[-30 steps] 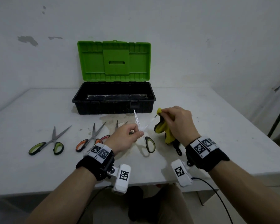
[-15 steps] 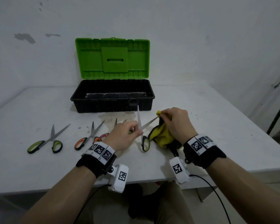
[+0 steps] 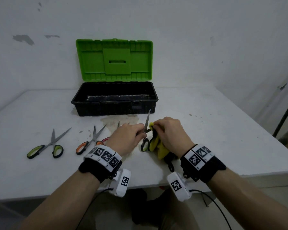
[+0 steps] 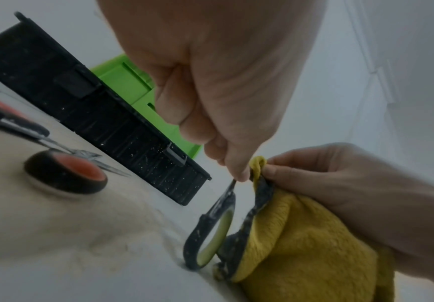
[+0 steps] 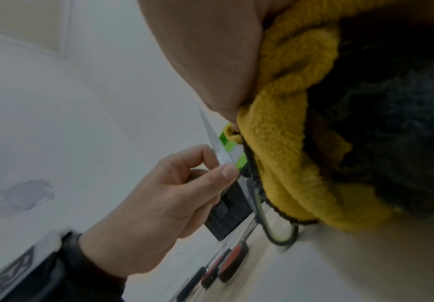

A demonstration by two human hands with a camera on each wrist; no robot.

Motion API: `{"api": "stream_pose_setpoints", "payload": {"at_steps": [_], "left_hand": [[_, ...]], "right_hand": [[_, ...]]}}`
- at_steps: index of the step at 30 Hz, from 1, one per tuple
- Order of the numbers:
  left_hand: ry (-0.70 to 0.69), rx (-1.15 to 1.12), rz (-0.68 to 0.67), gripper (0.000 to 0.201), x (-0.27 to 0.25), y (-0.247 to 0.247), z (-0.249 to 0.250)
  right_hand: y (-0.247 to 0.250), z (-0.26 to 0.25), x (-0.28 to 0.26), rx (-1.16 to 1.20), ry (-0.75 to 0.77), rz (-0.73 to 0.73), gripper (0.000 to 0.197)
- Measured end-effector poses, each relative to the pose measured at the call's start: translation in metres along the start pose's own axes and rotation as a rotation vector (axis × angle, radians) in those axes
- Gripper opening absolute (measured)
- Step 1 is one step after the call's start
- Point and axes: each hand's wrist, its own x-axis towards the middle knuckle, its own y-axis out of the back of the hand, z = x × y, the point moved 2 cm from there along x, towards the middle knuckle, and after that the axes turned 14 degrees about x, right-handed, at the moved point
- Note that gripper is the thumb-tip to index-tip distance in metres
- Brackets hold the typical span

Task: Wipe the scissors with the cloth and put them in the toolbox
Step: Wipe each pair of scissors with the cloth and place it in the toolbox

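Note:
My left hand [image 3: 131,135] pinches a green-handled pair of scissors [image 3: 145,130] near the pivot, one blade pointing up, a handle loop [image 4: 210,243] resting on the table. My right hand [image 3: 168,131] grips the yellow cloth [image 3: 159,146] and pinches a fold of it around the other blade, which is hidden inside the cloth [image 4: 301,235]. In the right wrist view the upright blade [image 5: 214,139] shows beside the cloth [image 5: 283,143]. The black toolbox [image 3: 115,103] stands open behind, its green lid [image 3: 114,59] raised.
On the white table [image 3: 206,130] lie other scissors: a green-handled pair [image 3: 48,146] at left, an orange-handled pair [image 3: 90,141], and a red-handled pair [image 3: 106,139] partly hidden by my left hand. A stain marks the table before the toolbox. The table edge runs close to my wrists.
The held scissors have swung upright and closed up somewhat. My right hand has slid the cloth down along the blade toward the pivot, ending close to my left hand.

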Motion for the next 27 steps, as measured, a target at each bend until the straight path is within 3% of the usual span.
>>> {"api": "stream_pose_setpoints", "payload": {"at_steps": [6,9,13,17,21,27], "left_hand": [[0.043,-0.122,-0.075,0.029,-0.001,0.009,-0.007],[0.116,-0.252,-0.113,0.02,0.001,0.021,-0.01],[0.18,-0.447,-0.177,0.016,0.003,0.027,-0.013],[0.257,-0.605,-0.278,0.014,0.003,0.024,-0.017],[0.273,-0.642,-0.299,0.018,0.001,0.025,-0.011],[0.209,-0.648,-0.329,0.022,-0.003,0.028,-0.006]], "right_hand": [[0.03,0.023,0.009,-0.021,-0.186,0.072,0.02],[0.05,0.024,0.008,0.014,-0.184,0.136,0.016],[0.068,0.006,0.002,0.067,-0.086,0.151,0.013],[0.064,-0.012,0.001,0.036,0.038,0.027,0.012],[0.046,-0.028,0.0,-0.035,0.159,-0.12,0.012],[0.022,-0.039,-0.001,-0.117,0.307,-0.208,0.017]]}}
